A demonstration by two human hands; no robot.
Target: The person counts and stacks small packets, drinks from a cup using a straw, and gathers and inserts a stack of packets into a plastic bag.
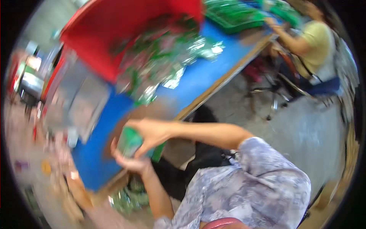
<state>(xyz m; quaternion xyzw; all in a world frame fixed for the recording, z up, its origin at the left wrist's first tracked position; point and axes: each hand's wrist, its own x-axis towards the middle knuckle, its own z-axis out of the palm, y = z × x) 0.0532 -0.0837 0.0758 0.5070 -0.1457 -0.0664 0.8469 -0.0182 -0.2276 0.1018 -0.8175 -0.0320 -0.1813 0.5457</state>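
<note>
Between my two hands is a small green and clear packet-like item (130,140), blurred by motion, so its exact kind does not show. My left hand (133,163) cups it from below, with the fingers curled up along its side. From above, my right hand (152,131) grips it, the thumb pressed over the near face. A strip of green (158,152) shows just under my right wrist. Both hands are over the near edge of the blue tabletop (93,162), close to a worn brown patch.
A red bin (95,42) lies open towards the table, with many shiny green and clear packets (164,57) spilling out. Beside it stands a translucent bin (82,99). A green tray (232,17) sits farther along, near a seated co-worker (316,42). More packets (127,200) are below the table edge.
</note>
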